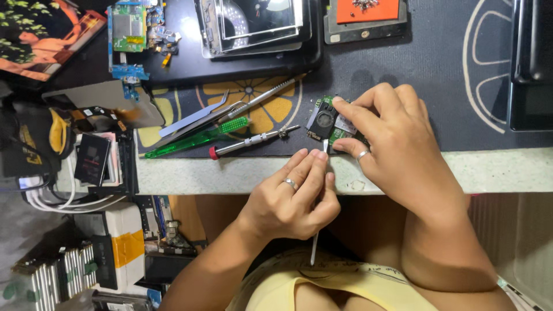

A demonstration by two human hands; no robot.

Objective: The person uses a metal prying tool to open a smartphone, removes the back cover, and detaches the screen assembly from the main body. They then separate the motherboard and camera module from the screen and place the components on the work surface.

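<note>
A small green circuit board with a black camera module (pixel 322 121) lies on the dark work mat near the table's front edge. My right hand (pixel 391 138) pinches it from the right side, fingers on its top and bottom edges. My left hand (pixel 296 196) grips a thin white pry tool (pixel 315 242) like a pen; its tip touches the board's lower edge. Both hands wear a ring.
Left of the board lie a red-capped screwdriver (pixel 253 141), a green brush (pixel 199 138) and metal tweezers (pixel 196 115). Phone parts (pixel 129 34), trays (pixel 259 26) and an orange-lined box (pixel 366 17) sit at the back. Cables and boxes crowd the left.
</note>
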